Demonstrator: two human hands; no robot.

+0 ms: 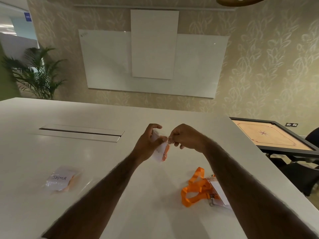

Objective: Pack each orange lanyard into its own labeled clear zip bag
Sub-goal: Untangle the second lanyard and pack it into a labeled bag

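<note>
Gripping zip bag [160, 152] w/ left hand [148, 144], right hand [184, 137] pinching its edge, both raised

I log, off my remote feed: left forearm [103, 183], bare to the frame's lower edge, visibly haired; right forearm [241, 178], likewise bare and haired; left hand [148, 142] and right hand [183, 137], bare, finer detail too blurred to list.

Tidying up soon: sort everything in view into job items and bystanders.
Job: held zip bag, gripped by left hand and right hand; packed bag; loose orange lanyards; labeled bag by them.
Lying about: carrom board; potted plant; whiteboard; cable hatch.
</note>
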